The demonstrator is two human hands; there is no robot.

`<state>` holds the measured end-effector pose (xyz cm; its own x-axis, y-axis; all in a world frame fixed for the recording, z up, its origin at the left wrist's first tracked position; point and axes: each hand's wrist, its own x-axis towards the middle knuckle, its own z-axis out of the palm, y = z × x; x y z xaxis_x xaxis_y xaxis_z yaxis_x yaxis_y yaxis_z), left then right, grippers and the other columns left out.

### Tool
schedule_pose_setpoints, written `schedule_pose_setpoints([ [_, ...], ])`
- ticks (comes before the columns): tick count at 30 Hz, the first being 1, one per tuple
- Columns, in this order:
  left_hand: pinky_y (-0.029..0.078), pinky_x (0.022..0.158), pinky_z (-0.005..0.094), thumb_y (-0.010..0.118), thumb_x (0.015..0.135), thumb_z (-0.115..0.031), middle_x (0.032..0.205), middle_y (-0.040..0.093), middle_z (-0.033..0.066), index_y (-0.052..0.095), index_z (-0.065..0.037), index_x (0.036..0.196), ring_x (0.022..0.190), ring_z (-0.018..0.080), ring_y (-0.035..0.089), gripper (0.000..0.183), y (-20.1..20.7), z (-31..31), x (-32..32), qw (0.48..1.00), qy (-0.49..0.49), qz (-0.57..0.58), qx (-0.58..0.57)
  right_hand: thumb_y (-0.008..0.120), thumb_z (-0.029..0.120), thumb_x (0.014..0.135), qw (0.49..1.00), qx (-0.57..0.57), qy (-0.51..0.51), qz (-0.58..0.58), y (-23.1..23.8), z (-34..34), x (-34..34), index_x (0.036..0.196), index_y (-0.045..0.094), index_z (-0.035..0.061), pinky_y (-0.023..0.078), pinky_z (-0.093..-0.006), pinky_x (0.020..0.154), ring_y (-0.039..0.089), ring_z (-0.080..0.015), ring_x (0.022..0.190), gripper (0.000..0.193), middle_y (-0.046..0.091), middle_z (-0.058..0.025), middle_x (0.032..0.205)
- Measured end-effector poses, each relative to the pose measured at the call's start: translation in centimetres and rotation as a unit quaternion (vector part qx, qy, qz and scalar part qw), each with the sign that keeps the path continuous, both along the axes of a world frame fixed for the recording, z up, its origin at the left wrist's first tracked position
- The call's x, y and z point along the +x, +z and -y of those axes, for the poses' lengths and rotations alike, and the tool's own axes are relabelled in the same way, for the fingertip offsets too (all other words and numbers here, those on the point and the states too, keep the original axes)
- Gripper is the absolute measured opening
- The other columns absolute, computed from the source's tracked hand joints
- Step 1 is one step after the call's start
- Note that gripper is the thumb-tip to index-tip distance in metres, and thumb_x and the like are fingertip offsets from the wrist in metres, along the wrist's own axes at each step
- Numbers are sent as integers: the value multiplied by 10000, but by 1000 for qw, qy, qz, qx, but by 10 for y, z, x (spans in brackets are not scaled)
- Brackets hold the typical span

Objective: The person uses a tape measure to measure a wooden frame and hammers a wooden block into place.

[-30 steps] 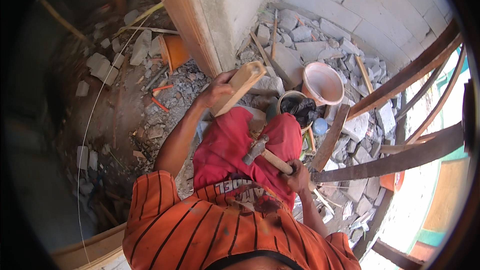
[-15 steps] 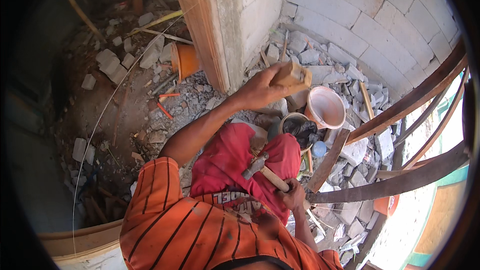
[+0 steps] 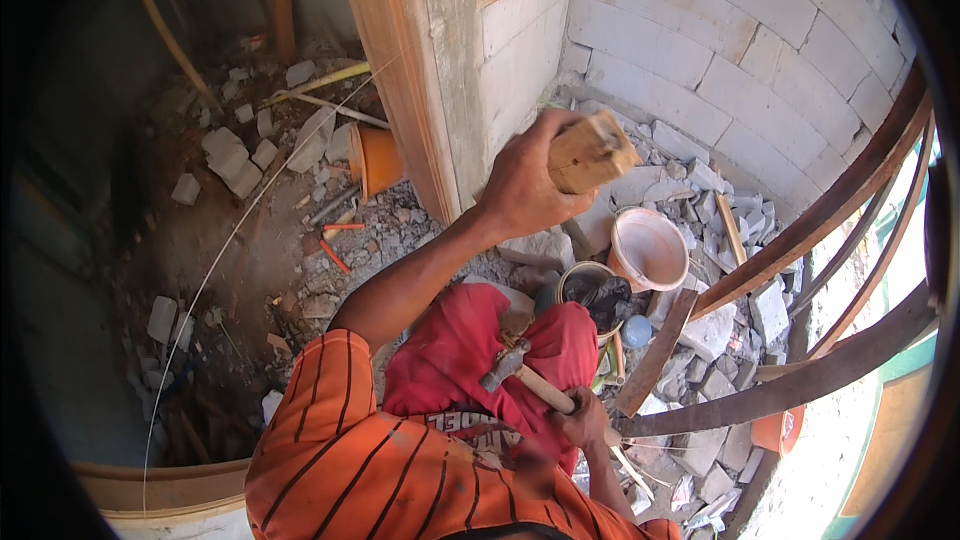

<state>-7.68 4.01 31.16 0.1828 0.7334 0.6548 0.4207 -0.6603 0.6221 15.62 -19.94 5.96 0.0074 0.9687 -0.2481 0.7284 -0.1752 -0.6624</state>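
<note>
A wooden block [image 3: 592, 154] was held above the rubble [image 3: 712, 333], gripped by the left hand [image 3: 533, 178]. The right hand [image 3: 583, 422] clasped a hammer [image 3: 541, 388] by its handle over red trousers [image 3: 447, 342]. Beyond the knees stood a pinkish bucket [image 3: 650, 252].

Left hand [image 3: 532, 180] moved rightward, wooden block [image 3: 585, 157] turned more end-on

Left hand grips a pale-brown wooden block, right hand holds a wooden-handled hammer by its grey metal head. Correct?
Wrong end: the head view shows the right hand gripping the wooden-handled hammer by its handle, not its grey metal head. The left hand does grip the pale-brown wooden block.
</note>
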Motion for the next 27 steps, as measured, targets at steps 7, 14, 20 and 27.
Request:
schedule_pose_setpoints([
  [7, 551, 743, 407, 831, 566, -168, 976, 657, 106, 557, -99, 1234, 854, 315, 664, 726, 27, -16, -6, 948, 4, -151, 282, 802, 350, 618, 1000, -16, -2, -11, 9, 0, 0, 899, 675, 140, 509, -389, 735, 661, -290, 835, 373, 676, -86, 879],
  [14, 544, 699, 400, 838, 563, -193, 878, 630, 59, 610, -144, 1214, 790, 274, 655, 692, 22, -63, -40, 906, 7, -273, 322, 807, 340, 625, 1000, -15, -2, -18, 9, 1, 0, 891, 670, 134, 512, -385, 724, 664, -286, 830, 363, 676, -87, 878],
  [20, 531, 678, 383, 804, 541, -151, 885, 624, 35, 643, -182, 1202, 788, 250, 637, 681, 7, -75, -66, 883, -9, -359, 301, 817, 329, 618, 999, 1, -6, -39, 6, 1, -1, 867, 650, 104, 499, -370, 684, 655, -273, 758, 374, 668, -97, 814],
  [27, 530, 682, 359, 790, 489, -123, 891, 615, 25, 639, -197, 1226, 784, 232, 622, 756, 8, -79, -70, 859, -3, -394, 326, 821, 307, 617, 996, 23, -33, -80, -12, 2, 0, 853, 621, 59, 482, -348, 653, 626, -200, 693, 396, 638, -88, 742],
])
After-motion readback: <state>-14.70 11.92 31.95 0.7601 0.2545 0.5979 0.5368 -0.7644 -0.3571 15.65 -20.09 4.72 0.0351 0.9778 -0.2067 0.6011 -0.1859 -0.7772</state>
